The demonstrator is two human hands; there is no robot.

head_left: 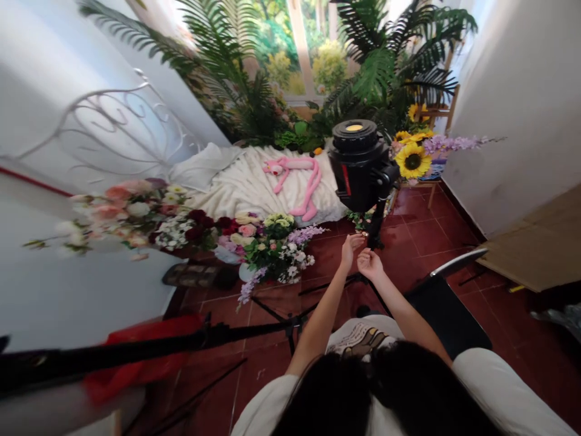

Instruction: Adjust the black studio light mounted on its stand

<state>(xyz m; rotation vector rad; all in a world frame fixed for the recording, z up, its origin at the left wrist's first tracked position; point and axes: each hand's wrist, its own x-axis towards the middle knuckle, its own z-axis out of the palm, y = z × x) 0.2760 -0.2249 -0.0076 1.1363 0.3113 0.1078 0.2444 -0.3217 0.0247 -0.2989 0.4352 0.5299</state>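
My left hand (351,249) is raised in front of me with its fingers bent together, beside the stand of a black studio light (356,163). A small shiny bit shows at its fingertips, too small to name. Just to its right and slightly lower, my right hand (370,263) has its fingers curled in. Whether it holds anything is too small to tell. The two hands are close but apart. The black light stands upright above them, its round top facing up.
A pink plush toy (295,172) lies on a white draped bed (236,181). Flower bunches (267,242) line its front. Sunflowers (413,160) stand on a chair at the right. A black tripod leg (272,310), a black pole (136,351) and a black chair (454,315) are near me.
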